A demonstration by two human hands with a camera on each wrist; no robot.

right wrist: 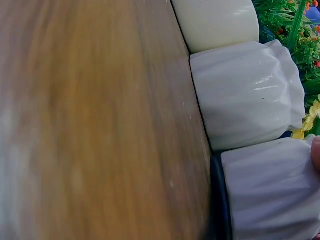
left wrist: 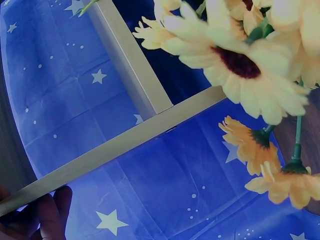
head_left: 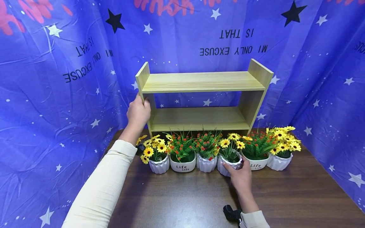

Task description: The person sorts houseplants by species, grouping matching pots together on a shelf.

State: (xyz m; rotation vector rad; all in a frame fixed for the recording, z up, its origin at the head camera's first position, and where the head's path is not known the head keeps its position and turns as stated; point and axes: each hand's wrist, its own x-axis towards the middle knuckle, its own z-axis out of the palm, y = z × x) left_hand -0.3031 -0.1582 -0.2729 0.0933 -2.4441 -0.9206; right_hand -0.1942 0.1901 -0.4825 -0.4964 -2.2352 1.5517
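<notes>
The left hand [head_left: 138, 110] is clamped on the left side panel of a two-tier wooden shelf [head_left: 199, 81], while, well apart from it, the right hand [head_left: 240, 177] grips a white ruffled pot [right wrist: 275, 190] of yellow daisy-like flowers [head_left: 233, 141], in front of the shelf and right of its middle. That pot is fourth from the left among six planters lined up before the shelf; two oval "Life" planters [head_left: 182, 166] there bear red blossoms [head_left: 182, 144]. A brown wooden table [head_left: 182, 196] extends in front of the shelf, and a blue star-printed curtain [head_left: 182, 38] hangs behind it.
</notes>
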